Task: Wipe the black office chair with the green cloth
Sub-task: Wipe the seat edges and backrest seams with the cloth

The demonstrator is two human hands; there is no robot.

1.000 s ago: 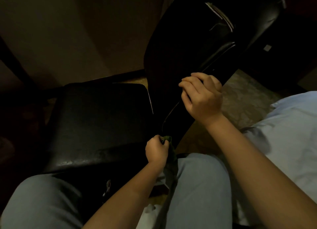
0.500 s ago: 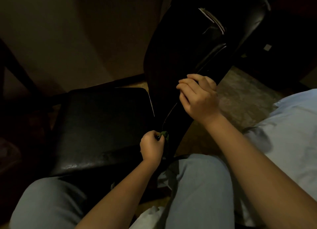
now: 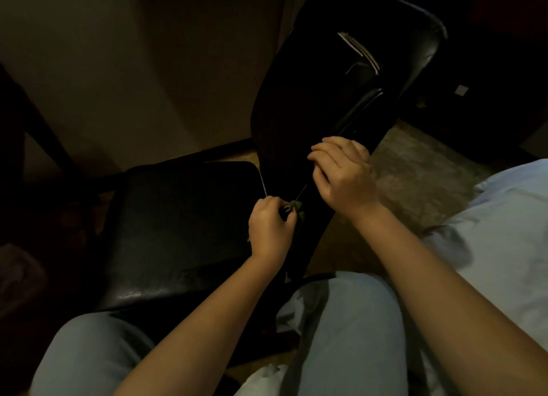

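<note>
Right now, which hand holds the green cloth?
The left hand, curled round the cloth; the right hand holds only the chair.

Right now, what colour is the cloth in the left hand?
Green. The cloth shows best in the head view.

At the frame's centre, the left hand [image 3: 271, 228] grips a bunched green cloth [image 3: 297, 207] against the lower edge of the black office chair [image 3: 320, 99]. The chair's backrest slants from the upper right down to the centre. Just above and to the right, the right hand [image 3: 344, 173] curls its fingers over the backrest's edge. A black padded seat [image 3: 184, 232] lies left of centre, and knees in pale jeans [image 3: 350, 330] fill the bottom.
</note>
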